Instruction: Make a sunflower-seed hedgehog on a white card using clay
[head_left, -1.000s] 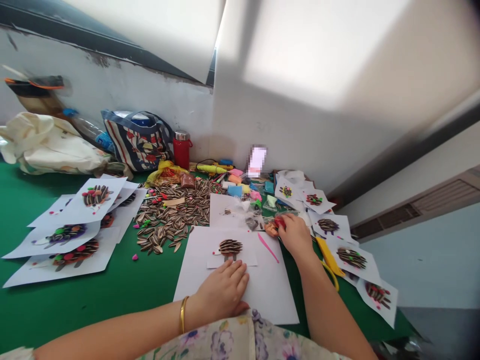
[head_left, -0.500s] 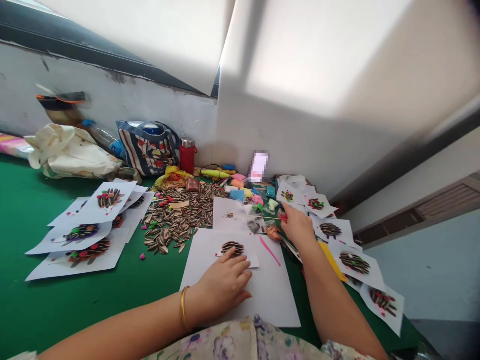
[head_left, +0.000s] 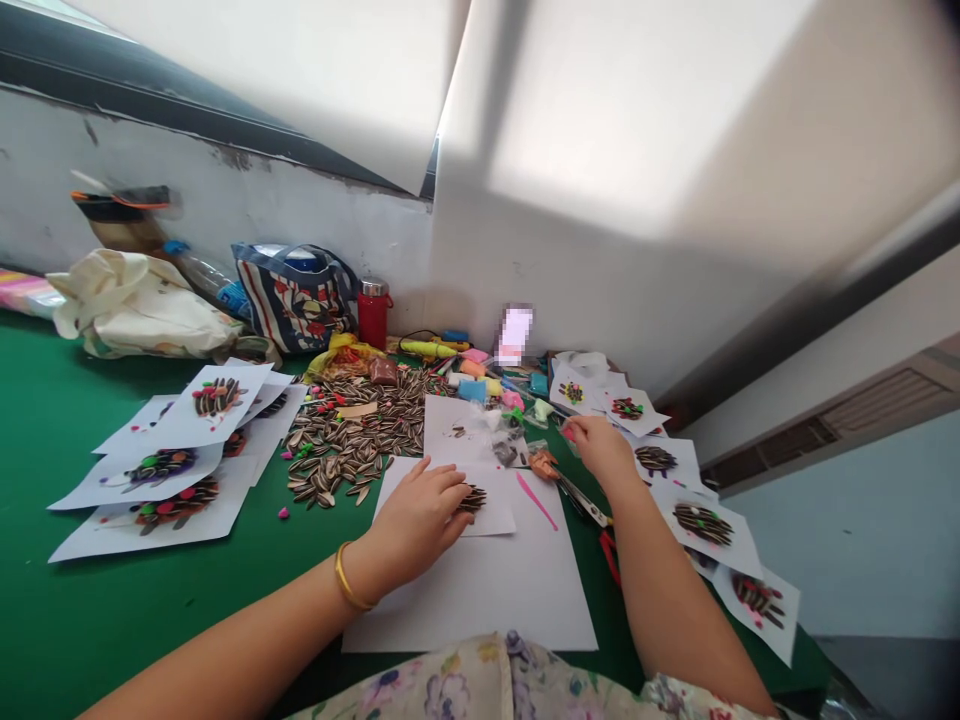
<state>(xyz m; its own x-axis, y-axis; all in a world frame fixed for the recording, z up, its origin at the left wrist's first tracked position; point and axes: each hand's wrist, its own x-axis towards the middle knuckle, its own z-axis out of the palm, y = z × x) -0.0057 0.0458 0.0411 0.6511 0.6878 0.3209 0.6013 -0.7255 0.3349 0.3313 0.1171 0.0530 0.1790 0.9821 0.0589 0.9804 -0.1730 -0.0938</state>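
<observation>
My left hand (head_left: pixel 421 515) lies with fingers stretched over a small white card, covering part of a cluster of striped sunflower seeds (head_left: pixel 472 498) on it. The card (head_left: pixel 491 518) rests on a larger white sheet (head_left: pixel 480 610). Over to the right, my right hand (head_left: pixel 601 450) pinches what looks like a small clear bag of red modelling clay (head_left: pixel 568 432). Just left of that hand lie a lump of brown clay (head_left: pixel 543 463) and scissors (head_left: pixel 585 500) with red handles. A pink plastic clay tool (head_left: pixel 537 501) lies on the sheet.
A heap of sunflower seeds (head_left: pixel 375 430) spreads left of the sheet. Finished-looking seed pictures lie in a left stack (head_left: pixel 217 430) and a right row (head_left: pixel 705 525). Behind stand a red flask (head_left: pixel 373 313), a striped bag (head_left: pixel 296 300) and a phone (head_left: pixel 514 335).
My left hand has shifted up and left across the card. My right hand's fingers have drawn together on the red clay bag, and the scissors show more fully.
</observation>
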